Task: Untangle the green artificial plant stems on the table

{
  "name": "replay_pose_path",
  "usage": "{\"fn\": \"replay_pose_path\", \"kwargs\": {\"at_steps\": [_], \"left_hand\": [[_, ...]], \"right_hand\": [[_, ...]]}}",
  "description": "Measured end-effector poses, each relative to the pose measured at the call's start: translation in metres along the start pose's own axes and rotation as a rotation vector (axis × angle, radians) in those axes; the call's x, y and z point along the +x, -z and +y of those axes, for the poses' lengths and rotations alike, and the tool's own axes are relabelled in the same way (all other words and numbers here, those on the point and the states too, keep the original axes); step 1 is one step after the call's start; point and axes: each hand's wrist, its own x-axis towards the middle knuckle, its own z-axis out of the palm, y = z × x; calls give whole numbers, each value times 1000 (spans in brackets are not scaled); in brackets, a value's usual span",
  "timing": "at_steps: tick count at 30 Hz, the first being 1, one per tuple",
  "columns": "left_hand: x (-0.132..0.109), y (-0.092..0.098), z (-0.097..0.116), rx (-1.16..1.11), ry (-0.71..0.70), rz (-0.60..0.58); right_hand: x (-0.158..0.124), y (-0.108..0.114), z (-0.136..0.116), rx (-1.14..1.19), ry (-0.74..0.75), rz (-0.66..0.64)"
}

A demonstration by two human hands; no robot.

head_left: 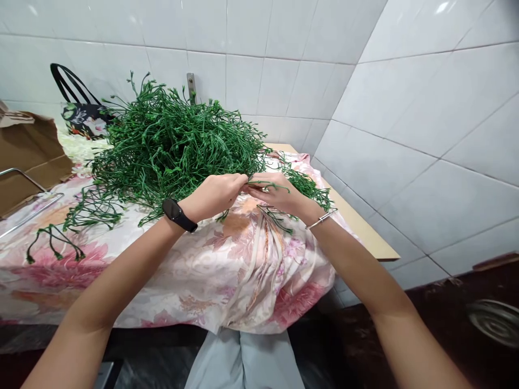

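Note:
My left hand, with a black watch on the wrist, is closed, fingertips pressed against those of my right hand. A green artificial stem runs along the fingers of my right hand, which is closed around it. What my left fingers pinch is hidden by the hand. Behind both hands rises a big pile of green artificial stems with small budded tips. More stems lie to the right, behind my right wrist. A few rest on the cloth below my hands.
A floral cloth covers the table, its bare wooden edge showing at right. On the left are a brown cardboard box, a metal wire frame, a floral bag and white flowers. Tiled walls stand behind and right.

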Motion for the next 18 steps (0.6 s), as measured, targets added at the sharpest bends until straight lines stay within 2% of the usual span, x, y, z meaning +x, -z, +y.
{"fn": "replay_pose_path", "kwargs": {"at_steps": [5, 11, 13, 18], "left_hand": [[1, 5, 5, -126, -35, 212], [2, 2, 13, -256, 34, 363], [3, 1, 13, -304, 44, 360], [6, -1, 10, -347, 9, 279]], "right_hand": [[2, 6, -11, 25, -24, 56], [2, 2, -19, 27, -74, 165], [1, 4, -17, -3, -57, 168], [-2, 16, -6, -242, 101, 37]]}}
